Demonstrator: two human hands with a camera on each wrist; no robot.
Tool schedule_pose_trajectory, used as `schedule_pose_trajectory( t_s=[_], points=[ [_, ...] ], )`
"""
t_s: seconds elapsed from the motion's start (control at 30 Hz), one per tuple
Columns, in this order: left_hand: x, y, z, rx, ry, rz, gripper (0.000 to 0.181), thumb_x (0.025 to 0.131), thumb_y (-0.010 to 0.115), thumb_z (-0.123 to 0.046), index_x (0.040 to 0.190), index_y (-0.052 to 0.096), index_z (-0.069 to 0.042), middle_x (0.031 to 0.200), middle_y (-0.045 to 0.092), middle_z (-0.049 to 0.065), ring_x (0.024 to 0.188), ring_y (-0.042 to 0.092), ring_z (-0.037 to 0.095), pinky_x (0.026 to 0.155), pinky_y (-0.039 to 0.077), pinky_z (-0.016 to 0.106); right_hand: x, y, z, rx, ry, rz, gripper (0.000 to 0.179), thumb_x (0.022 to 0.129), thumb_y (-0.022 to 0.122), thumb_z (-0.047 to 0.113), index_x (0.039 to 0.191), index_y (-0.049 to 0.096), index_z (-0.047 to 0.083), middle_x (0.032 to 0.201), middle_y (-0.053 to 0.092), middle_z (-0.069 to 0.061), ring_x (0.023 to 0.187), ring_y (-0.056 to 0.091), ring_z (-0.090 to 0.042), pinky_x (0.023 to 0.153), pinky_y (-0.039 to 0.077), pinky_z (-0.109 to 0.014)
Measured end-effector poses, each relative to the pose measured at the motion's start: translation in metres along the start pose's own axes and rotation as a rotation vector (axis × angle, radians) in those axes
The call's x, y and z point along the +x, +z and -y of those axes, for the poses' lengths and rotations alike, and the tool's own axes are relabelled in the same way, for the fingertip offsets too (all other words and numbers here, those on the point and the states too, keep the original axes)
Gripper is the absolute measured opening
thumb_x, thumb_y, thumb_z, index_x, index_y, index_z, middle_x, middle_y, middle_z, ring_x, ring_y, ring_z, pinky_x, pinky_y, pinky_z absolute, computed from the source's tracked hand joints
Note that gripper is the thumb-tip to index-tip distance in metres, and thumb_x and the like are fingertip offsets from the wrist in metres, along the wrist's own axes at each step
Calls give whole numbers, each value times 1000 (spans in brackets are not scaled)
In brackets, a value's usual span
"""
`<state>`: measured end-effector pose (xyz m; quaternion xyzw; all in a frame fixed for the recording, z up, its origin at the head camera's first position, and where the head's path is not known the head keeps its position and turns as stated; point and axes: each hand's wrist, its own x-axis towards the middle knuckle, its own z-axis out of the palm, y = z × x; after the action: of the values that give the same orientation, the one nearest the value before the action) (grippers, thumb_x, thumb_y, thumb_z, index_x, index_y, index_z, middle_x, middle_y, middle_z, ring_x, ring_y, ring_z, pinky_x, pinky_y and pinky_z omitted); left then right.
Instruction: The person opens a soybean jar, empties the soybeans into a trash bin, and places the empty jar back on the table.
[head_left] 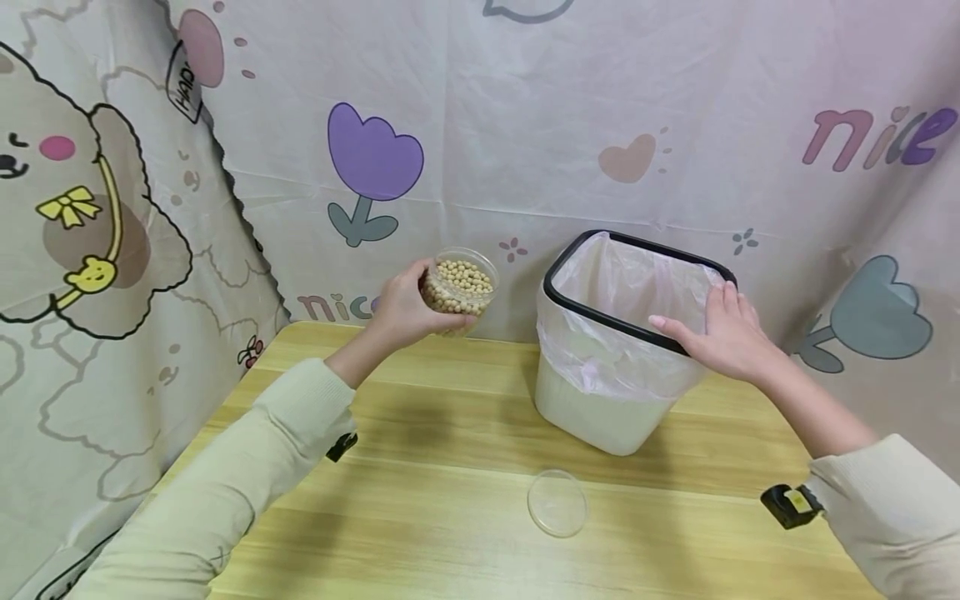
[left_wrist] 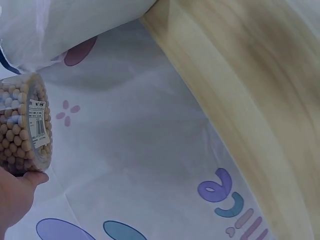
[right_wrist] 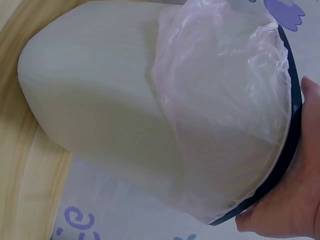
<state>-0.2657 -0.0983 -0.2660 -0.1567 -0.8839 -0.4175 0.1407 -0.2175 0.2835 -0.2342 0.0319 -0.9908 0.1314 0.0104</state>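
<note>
A clear plastic jar [head_left: 459,287] of pale round beans, probably soybeans, is held up over the back of the table by my left hand [head_left: 405,307]. The jar has no lid on and tilts a little; its label [left_wrist: 38,124] shows on the base in the left wrist view. To the right, a white bin [head_left: 600,421] stands lined with a thin pinkish plastic bag [head_left: 615,367], folded over under a black rim ring [head_left: 600,315]. My right hand [head_left: 726,340] rests on the rim's right corner, its fingers fairly straight and the thumb spread apart.
A round clear lid [head_left: 557,503] lies flat on the wooden table [head_left: 420,517], in front of the bin. Patterned cloth [head_left: 517,125] hangs behind the table and at both sides. A dark camera [head_left: 792,505] is strapped at the right wrist.
</note>
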Motion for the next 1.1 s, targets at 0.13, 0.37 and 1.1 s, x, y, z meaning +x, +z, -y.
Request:
schedule_pose_trajectory(
  t_s=[0.13, 0.37, 1.1],
  points=[
    [5, 4, -7, -21, 25, 11, 87, 58, 87, -32, 128, 46, -1, 123, 55, 16, 115, 52, 29, 100, 46, 42, -1, -1, 1, 18, 36, 16, 114, 85, 41, 66, 135, -13, -21, 139, -18, -45, 130, -11, -60, 107, 2, -69],
    [11, 10, -16, -12, 34, 37, 86, 58, 86, -31, 128, 46, -3, 122, 56, 14, 113, 53, 28, 100, 46, 41, -3, -5, 2, -1, 53, 81, 116, 85, 42, 66, 134, -15, -23, 138, -16, -47, 129, -8, -62, 106, 5, -70],
    [27, 18, -45, 14, 86, 47, 88, 57, 87, -29, 130, 45, -1, 124, 57, 14, 114, 54, 26, 102, 44, 38, 2, -4, -15, 71, -50, 92, 110, 86, 50, 58, 139, -13, -16, 143, -13, -41, 133, -11, -55, 107, 4, -69]
  ],
)
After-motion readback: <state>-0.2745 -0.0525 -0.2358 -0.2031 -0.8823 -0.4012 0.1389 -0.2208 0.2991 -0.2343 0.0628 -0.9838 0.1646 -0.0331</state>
